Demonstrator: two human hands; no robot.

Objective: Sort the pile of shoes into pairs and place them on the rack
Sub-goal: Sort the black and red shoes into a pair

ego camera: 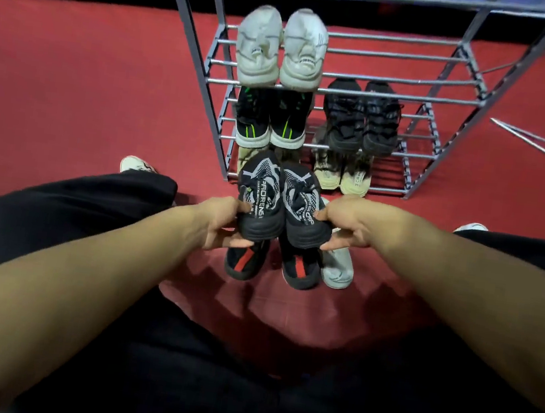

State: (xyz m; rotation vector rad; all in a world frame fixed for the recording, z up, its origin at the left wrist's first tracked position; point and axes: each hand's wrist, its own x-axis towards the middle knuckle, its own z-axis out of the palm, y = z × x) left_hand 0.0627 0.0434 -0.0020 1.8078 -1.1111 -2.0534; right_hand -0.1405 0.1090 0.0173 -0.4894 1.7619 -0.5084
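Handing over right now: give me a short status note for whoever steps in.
Left hand grips one black-grey shoe; right hand grips its mate; both are held up before the rack.
Done: white pair on an upper shelf, black-green pair and black pair below, beige pair lowest.
Left: shelve the held pair, then the black-red pair on the floor. A grey shoe lies beside it; its mate isn't visible.

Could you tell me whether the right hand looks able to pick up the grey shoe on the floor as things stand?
Probably not yet: the right hand is gripping a black patterned shoe, which hangs above the grey shoe.
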